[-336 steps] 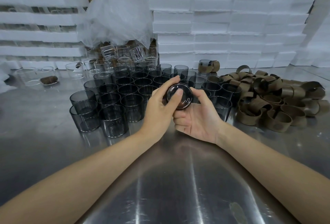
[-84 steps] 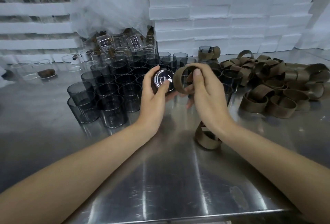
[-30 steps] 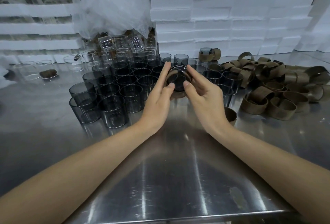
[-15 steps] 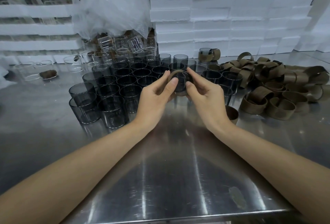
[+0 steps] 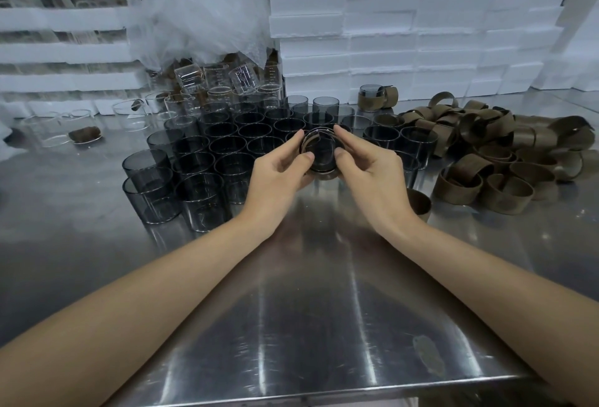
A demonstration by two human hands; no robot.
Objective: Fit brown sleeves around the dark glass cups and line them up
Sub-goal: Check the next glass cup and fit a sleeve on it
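The left hand (image 5: 278, 176) and right hand (image 5: 372, 173) each keep a fingertip grip clamped on one dark glass cup (image 5: 321, 155), a brown sleeve (image 5: 305, 144) round it, over the tabletop (image 5: 291, 309) before the massed bare cups (image 5: 207, 160); loose sleeves (image 5: 486, 154) heap rightward.

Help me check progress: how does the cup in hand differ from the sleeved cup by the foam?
The held cup is tipped toward the camera; the far cup stands upright. The left hand and right hand hold the held cup; no hand touches the far cup. Both are dark glass, brown-sleeved.
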